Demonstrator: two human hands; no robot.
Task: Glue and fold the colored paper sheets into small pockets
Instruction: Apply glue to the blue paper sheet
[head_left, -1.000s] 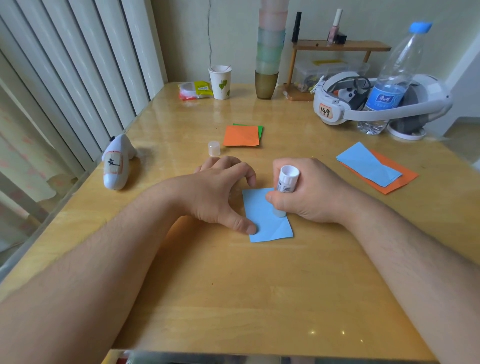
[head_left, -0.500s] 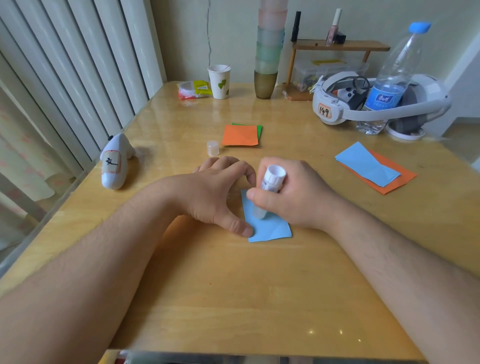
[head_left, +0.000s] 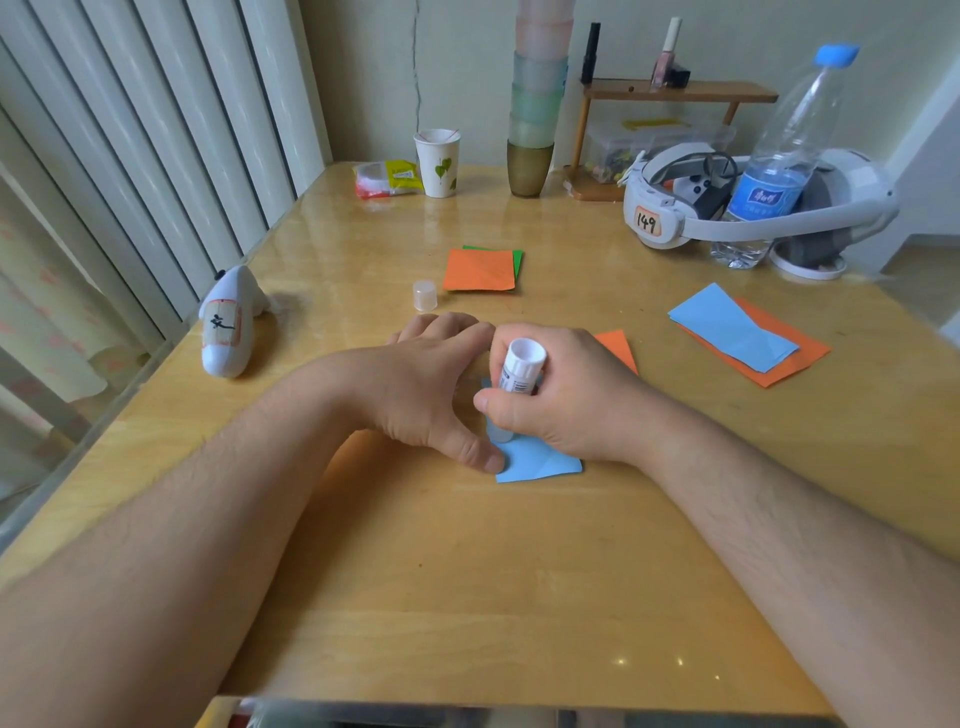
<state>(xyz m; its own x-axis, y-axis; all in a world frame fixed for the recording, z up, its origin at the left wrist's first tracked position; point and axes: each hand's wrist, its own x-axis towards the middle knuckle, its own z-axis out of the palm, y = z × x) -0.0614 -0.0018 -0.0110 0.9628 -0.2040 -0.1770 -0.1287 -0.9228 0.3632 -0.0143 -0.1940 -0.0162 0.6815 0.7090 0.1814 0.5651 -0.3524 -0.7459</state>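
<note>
A small blue paper (head_left: 540, 461) lies flat on the table in front of me. My left hand (head_left: 431, 395) holds it down, thumb tip on its left edge and fingers arched over its far side. My right hand (head_left: 576, 405) grips a white glue stick (head_left: 521, 366), tip down on the paper's left part, close to the left thumb. An orange corner (head_left: 617, 347) shows behind the right hand. The glue cap (head_left: 424, 295) stands beyond my left hand. Further back lies an orange sheet on a green one (head_left: 480, 270). At right a blue sheet (head_left: 727, 327) rests on an orange one (head_left: 797, 361).
A white toy figure (head_left: 228, 322) lies near the left table edge. At the back stand a paper cup (head_left: 438, 162), a snack packet (head_left: 387, 179), stacked cups (head_left: 532, 119), a small wooden shelf (head_left: 675, 93), a white headset (head_left: 670, 218) and a water bottle (head_left: 779, 156).
My right hand has slid the glue stick leftward across the blue paper toward my left thumb. An orange corner now shows behind it. My left hand stays in place.
</note>
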